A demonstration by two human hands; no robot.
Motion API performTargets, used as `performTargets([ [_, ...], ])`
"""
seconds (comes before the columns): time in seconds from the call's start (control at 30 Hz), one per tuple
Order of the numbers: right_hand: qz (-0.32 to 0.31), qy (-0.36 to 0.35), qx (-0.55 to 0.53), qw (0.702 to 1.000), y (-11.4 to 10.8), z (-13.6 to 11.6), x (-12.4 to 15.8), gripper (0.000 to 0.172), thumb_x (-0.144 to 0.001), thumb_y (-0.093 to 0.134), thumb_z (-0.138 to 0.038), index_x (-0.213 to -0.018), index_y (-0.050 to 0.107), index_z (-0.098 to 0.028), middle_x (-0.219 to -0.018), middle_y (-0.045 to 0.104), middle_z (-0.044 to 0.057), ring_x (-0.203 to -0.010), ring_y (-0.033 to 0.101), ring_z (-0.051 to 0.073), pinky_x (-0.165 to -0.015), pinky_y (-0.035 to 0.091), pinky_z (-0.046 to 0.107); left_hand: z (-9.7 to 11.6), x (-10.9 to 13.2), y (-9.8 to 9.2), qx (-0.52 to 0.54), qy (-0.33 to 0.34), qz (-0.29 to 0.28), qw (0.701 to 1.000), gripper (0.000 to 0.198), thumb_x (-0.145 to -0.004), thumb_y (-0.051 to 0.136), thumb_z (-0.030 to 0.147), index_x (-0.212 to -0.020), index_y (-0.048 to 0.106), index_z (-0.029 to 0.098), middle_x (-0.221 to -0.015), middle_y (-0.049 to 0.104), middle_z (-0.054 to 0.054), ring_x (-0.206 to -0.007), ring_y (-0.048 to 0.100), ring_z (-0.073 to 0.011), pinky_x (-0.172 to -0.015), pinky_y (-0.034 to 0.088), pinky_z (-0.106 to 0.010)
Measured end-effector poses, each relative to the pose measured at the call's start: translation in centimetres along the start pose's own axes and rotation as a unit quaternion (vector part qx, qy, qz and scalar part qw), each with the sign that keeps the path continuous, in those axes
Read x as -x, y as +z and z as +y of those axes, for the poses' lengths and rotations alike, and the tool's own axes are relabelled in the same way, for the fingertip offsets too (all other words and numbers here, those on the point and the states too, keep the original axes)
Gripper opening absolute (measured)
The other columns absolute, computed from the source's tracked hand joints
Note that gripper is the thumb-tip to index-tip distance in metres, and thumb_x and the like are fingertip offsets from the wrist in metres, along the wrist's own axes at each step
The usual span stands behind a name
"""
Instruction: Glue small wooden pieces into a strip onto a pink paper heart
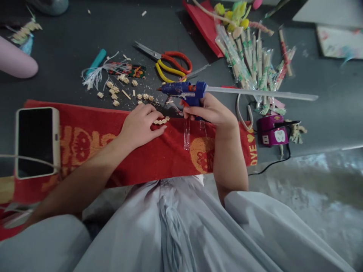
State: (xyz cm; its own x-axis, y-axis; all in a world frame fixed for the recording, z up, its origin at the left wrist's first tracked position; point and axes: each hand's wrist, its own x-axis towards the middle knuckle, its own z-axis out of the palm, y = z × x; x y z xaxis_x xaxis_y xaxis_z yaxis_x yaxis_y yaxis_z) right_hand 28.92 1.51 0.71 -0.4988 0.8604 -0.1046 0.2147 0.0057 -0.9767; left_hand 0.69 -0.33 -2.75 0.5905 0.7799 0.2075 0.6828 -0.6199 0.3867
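Observation:
My right hand [211, 109] is closed round the handle of a blue hot glue gun [183, 88], its nozzle pointing left. A long clear glue stick [261, 92] sticks out of the back. My left hand [143, 124] rests on a folded red towel [170, 158], with a small knobbly beige strip [161, 121] between its index finger and thumb. Loose beige bits [113, 90] lie beyond that hand. Scissors [172, 66] with red and yellow handles lie open behind the glue gun. Clear plastic strips [186, 136] are under my right hand.
A phone [36, 141] lies on the towel's left end, a cable across it. Several wrapped sticks [255, 60] are piled at the back right. A purple box with a cord [273, 130] stands right. White threads [98, 73] and a teal tube [96, 60] lie at the back left.

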Motion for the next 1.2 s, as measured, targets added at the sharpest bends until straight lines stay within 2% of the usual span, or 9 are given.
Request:
performTargets([
  [0.27,0.039,0.056,-0.028,0.997,0.5,-0.1,-0.3,0.024,-0.082,0.078,-0.034,-0.097,0.065,-0.021,-0.071,0.061,-0.007,-0.059,0.05,0.008,-0.055,0.044,0.025,0.2,-0.2,0.5,-0.012,0.006,0.024,1.0,0.026,-0.101,0.073,0.038,-0.114,0.08,0.017,-0.111,0.074,-0.011,-0.106,0.068,-0.0309,-0.099,0.058,-0.045],
  [0.43,0.051,0.062,-0.029,0.996,0.4,-0.1,-0.4,0.02,-0.079,0.076,-0.03,-0.093,0.065,-0.022,-0.068,0.059,-0.007,-0.058,0.048,0.008,-0.054,0.042,0.025,0.5,-0.5,1.0,-0.029,0.021,0.044,0.998,0.027,-0.098,0.075,0.036,-0.116,0.079,0.016,-0.111,0.074,-0.012,-0.105,0.068,-0.0325,-0.094,0.057,-0.046],
  [0.67,0.063,0.061,-0.041,0.995,0.6,-0.3,-0.3,0.02,-0.077,0.076,-0.03,-0.092,0.064,-0.022,-0.069,0.059,-0.007,-0.057,0.048,0.008,-0.054,0.04,0.026,1.2,-0.7,1.8,-0.047,0.0,0.062,0.997,0.022,-0.098,0.074,0.033,-0.113,0.079,0.017,-0.107,0.073,-0.012,-0.104,0.066,-0.0333,-0.091,0.054,-0.047],
  [0.83,0.064,0.058,-0.043,0.995,0.5,-0.3,-0.3,0.021,-0.078,0.079,-0.028,-0.092,0.065,-0.022,-0.069,0.06,-0.007,-0.057,0.048,0.008,-0.055,0.041,0.026,1.1,-0.8,2.0,-0.03,0.009,0.066,0.997,0.018,-0.102,0.068,0.031,-0.109,0.08,0.019,-0.108,0.072,-0.011,-0.104,0.065,-0.0321,-0.091,0.055,-0.048],
  [1.03,0.056,0.055,-0.035,0.996,0.4,-0.4,-0.3,0.022,-0.079,0.078,-0.031,-0.094,0.065,-0.021,-0.071,0.062,-0.005,-0.058,0.051,0.009,-0.058,0.043,0.027,0.9,-0.8,1.7,0.041,0.038,0.113,0.992,0.015,-0.104,0.064,0.029,-0.105,0.076,0.021,-0.112,0.078,-0.009,-0.109,0.071,-0.0275,-0.1,0.057,-0.045],
  [1.2,0.061,0.062,-0.023,0.996,0.4,-0.6,-0.2,0.022,-0.08,0.077,-0.03,-0.094,0.063,-0.022,-0.071,0.06,-0.005,-0.059,0.05,0.01,-0.058,0.043,0.028,0.8,-0.5,1.2,0.089,-0.006,0.143,0.986,0.019,-0.102,0.065,0.029,-0.114,0.077,0.022,-0.111,0.083,-0.005,-0.102,0.077,-0.0229,-0.097,0.062,-0.038],
])
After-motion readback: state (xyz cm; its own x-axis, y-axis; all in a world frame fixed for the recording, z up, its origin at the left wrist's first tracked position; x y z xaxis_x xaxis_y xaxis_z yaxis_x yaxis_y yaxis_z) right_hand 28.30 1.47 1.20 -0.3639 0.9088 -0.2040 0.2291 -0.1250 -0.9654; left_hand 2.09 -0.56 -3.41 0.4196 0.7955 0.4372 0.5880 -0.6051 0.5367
